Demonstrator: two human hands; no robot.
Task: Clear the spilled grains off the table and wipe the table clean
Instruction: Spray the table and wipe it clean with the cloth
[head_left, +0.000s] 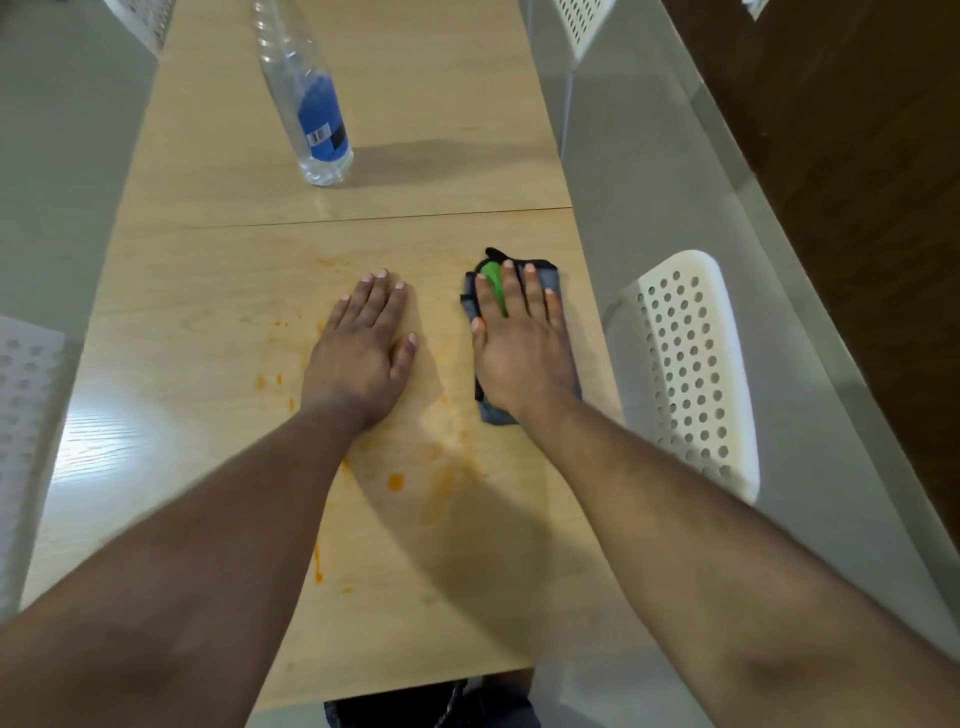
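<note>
My right hand (522, 345) lies flat on a folded cloth (549, 280), fingers straight and slightly spread, pressing it onto the table (218, 171); nothing is clasped. The cloth is grey with a green patch and black trim, and it sits close to the right edge of the table, about midway along the near panel. My left hand (363, 348) lies palm down on the bare tabletop just left of the cloth, fingers straight and together, holding nothing. The two hands are near each other but apart.

Orange stains (396, 481) and smears mark the wood: several spots toward the left edge beside my left hand, a blot between my forearms, and streaks nearer the front edge. I cannot tell whether any loose grains remain among them.

A clear plastic bottle (306, 98) with a blue label stands upright on the far panel, beyond the seam. A white perforated chair (691, 374) stands off the right edge
</note>
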